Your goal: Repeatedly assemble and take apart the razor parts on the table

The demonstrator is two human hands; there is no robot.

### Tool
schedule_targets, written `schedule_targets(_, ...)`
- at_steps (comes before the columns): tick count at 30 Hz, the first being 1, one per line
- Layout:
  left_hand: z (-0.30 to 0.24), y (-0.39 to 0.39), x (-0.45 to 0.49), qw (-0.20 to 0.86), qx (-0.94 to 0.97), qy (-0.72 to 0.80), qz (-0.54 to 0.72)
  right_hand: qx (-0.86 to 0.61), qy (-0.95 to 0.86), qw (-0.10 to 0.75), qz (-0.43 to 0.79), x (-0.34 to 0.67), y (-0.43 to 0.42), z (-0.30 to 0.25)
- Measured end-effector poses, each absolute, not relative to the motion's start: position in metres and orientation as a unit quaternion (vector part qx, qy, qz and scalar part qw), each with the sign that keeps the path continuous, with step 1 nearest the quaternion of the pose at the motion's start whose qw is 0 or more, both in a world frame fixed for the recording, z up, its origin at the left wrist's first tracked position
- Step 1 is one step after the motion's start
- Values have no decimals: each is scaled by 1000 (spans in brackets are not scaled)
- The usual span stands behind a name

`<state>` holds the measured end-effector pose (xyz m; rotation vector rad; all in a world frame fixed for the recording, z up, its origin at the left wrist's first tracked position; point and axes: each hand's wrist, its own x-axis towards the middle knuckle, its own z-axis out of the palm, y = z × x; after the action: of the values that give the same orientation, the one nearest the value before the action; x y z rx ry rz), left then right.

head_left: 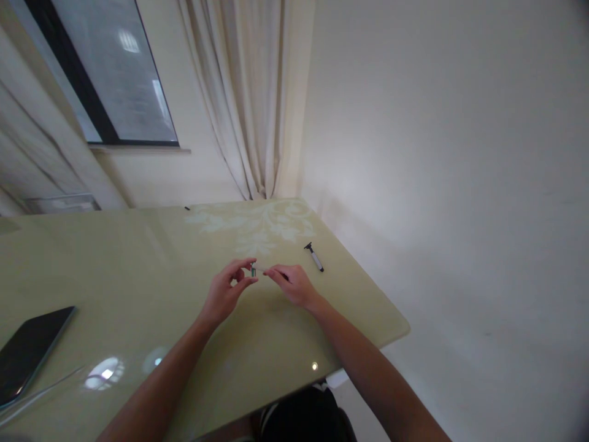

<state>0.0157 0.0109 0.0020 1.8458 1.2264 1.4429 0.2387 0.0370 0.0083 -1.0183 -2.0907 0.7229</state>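
Note:
My left hand (227, 287) and my right hand (294, 283) meet above the middle of a glossy pale green table (138, 264). Between their fingertips is a small slim object (256, 269) with a greenish end and a pale shaft; it is too small to name. The left fingers pinch the greenish end, while the right fingers are closed on the pale end. A razor (315, 256) with a dark head and light handle lies on the table just beyond my right hand, untouched.
A dark tablet (27, 350) lies at the table's left front edge. The table's right edge and rounded corner (400, 328) drop off to a pale floor. A curtain (248, 92) hangs behind the table, with a window (115, 73) at the left.

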Motion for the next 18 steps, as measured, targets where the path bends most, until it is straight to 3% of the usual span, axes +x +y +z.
schedule_targets(18,6,8,20,230,690,436,530,-395,-805,356,263,242,37,10)
